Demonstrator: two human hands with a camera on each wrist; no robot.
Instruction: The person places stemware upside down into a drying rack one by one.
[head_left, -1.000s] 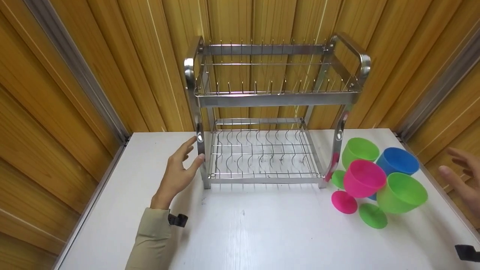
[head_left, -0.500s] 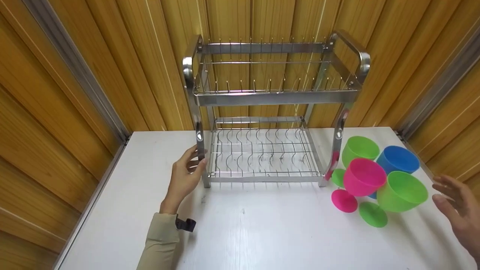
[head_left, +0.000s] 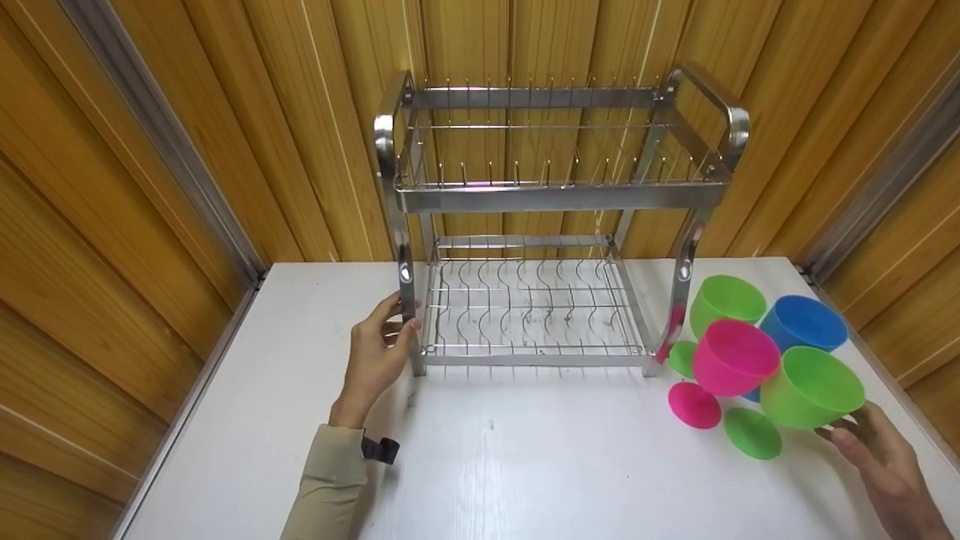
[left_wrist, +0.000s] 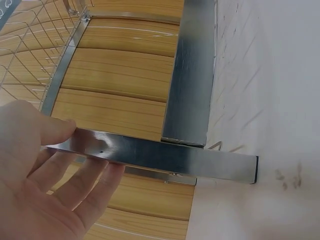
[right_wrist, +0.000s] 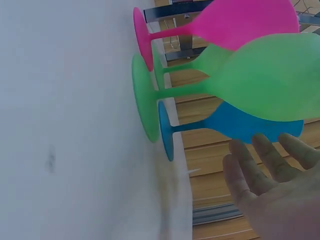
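Note:
A two-tier metal dish rack [head_left: 566,199] stands on the white table. My left hand [head_left: 375,360] holds its front left leg [left_wrist: 150,152], thumb on one side and fingers on the other. At the right stand several plastic goblets: a pink goblet [head_left: 736,358], a front green goblet [head_left: 811,390], a rear green goblet [head_left: 726,304] and a blue goblet [head_left: 804,322]. My right hand [head_left: 881,457] is beside the front green goblet, thumb and fingers apart and nothing gripped. In the right wrist view, its extended fingers [right_wrist: 267,160] lie close to the goblet bowls.
The table [head_left: 525,457] stretches in front of the rack and meets a wood-panelled wall [head_left: 322,150] behind it. Panelled walls with metal frame bars [head_left: 161,127] also enclose both sides. The goblets stand close to the rack's front right leg [head_left: 681,292].
My left hand has moved from beside the rack's leg to around it. My right hand has come in leftward and down to the front green goblet. The rack and goblets stay in place.

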